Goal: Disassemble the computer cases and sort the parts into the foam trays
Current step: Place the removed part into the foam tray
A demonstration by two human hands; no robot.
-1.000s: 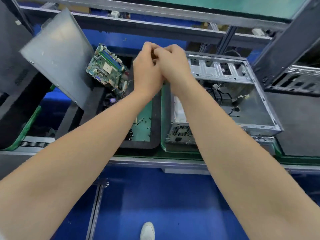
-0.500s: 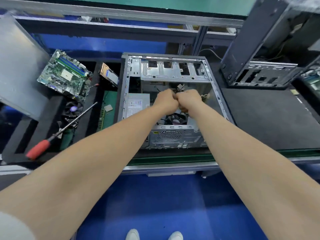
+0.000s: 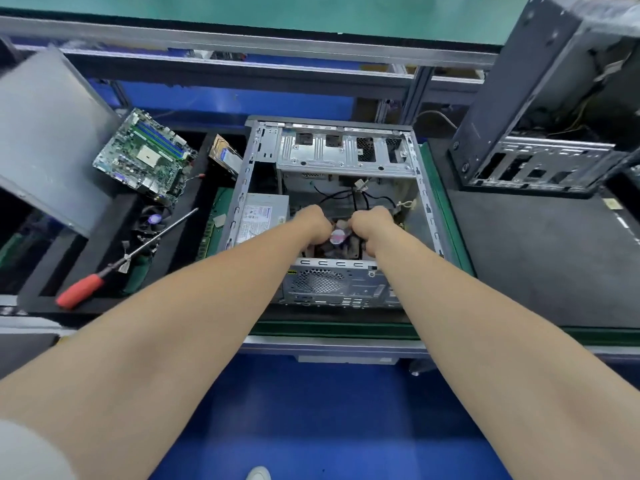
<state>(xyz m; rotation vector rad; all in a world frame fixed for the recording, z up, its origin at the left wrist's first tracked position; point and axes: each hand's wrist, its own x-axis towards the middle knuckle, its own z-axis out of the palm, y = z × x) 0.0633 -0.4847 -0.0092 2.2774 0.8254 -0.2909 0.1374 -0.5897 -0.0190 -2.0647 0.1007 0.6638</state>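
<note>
An open grey computer case [image 3: 346, 147] lies on its side on the bench in front of me. Both my hands reach down into it. My left hand [image 3: 310, 225] and my right hand [image 3: 372, 226] sit on either side of the CPU cooler fan [image 3: 337, 236], fingers curled down around its edges. The fingertips are hidden below the fan. A silver power supply [image 3: 261, 216] sits inside the case at the left, with loose black cables [image 3: 353, 197] behind the fan. A black foam tray [image 3: 187, 237] lies left of the case.
On the tray lie a removed green motherboard [image 3: 147, 157], a drive [image 3: 225, 155], a fan [image 3: 154, 220] and a red-handled screwdriver [image 3: 114, 266]. A grey side panel [image 3: 52, 140] leans at far left. Another case [image 3: 540, 109] stands upright at the right on a black mat [image 3: 540, 265].
My hands came down from held together up near the shelf into the case, then parted to either side of the cooler fan. The view swung right and down.
</note>
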